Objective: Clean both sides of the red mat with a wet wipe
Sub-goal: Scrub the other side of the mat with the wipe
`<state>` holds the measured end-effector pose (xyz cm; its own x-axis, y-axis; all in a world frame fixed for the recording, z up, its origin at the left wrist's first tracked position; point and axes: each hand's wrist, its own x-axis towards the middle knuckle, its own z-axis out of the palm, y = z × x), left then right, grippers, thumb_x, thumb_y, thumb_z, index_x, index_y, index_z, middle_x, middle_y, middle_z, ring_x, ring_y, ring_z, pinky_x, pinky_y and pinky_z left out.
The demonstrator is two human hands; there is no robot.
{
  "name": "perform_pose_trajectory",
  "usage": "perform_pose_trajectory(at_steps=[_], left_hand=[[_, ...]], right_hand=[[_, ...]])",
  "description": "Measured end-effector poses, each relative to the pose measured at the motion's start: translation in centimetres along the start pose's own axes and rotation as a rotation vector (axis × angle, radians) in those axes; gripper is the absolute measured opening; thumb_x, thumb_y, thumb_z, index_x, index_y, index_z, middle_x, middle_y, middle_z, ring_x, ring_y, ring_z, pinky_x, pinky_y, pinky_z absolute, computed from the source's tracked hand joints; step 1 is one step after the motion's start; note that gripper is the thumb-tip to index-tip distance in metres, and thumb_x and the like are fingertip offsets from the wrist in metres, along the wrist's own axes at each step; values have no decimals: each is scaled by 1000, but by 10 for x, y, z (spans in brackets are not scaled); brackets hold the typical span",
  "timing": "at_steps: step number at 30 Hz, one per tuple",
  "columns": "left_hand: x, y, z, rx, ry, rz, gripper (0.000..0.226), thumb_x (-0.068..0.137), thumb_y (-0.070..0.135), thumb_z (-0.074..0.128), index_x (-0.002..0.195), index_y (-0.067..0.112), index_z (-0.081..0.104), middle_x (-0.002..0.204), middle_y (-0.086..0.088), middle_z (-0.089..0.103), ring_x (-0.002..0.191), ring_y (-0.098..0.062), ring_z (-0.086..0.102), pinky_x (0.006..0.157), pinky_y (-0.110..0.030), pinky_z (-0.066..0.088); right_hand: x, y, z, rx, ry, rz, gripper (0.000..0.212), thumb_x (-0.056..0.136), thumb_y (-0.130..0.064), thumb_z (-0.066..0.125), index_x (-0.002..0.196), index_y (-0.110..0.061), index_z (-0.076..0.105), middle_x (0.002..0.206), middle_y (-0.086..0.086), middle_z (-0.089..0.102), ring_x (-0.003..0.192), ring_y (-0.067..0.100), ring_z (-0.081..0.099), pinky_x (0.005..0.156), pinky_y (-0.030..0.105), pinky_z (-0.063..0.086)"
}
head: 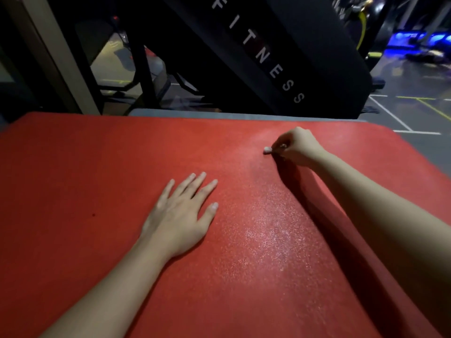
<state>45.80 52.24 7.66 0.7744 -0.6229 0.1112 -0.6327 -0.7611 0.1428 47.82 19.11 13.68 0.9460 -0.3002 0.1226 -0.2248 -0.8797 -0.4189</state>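
Note:
The red mat (97, 181) lies flat and fills most of the view. My left hand (179, 214) rests palm down on it near the middle, fingers spread, holding nothing. My right hand (296, 147) reaches to the far right part of the mat, fingers pinched on a small white wad, the wet wipe (267, 150), which touches the surface. A wet, shiny streak (266, 237) runs down the mat from the wipe toward me.
A grey floor edge (244, 115) shows beyond the mat's far side. A big black panel lettered FITNESS (266, 57) stands behind it, with dark gym machines and floor lines (400, 120) at the right.

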Motion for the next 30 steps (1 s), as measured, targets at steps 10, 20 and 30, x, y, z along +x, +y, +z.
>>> perform_pose_trajectory(at_steps=[10, 20, 30], left_hand=[[-1, 1, -3, -5, -13, 10, 69, 93, 65, 0, 159, 45, 9, 168, 19, 2, 153, 0, -7, 127, -42, 2], [-2, 1, -5, 11, -18, 18, 69, 94, 68, 3, 159, 47, 9, 167, 22, 0, 152, 2, -9, 127, -40, 1], [-2, 1, -6, 12, -32, 20, 69, 94, 74, 3, 158, 50, 4, 166, 24, -7, 149, 6, -18, 126, -38, -4]], right_hand=[[22, 9, 20, -55, 86, -33, 9, 88, -18, 72, 89, -15, 80, 88, 10, 76, 85, 26, 69, 71, 25, 44], [94, 11, 27, 106, 148, 161, 9, 88, -12, 70, 85, -12, 79, 76, 0, 69, 75, 16, 66, 65, 22, 41], [118, 9, 30, 90, 193, 46, 9, 88, -16, 71, 87, -10, 77, 82, 7, 67, 86, 27, 67, 68, 26, 44]])
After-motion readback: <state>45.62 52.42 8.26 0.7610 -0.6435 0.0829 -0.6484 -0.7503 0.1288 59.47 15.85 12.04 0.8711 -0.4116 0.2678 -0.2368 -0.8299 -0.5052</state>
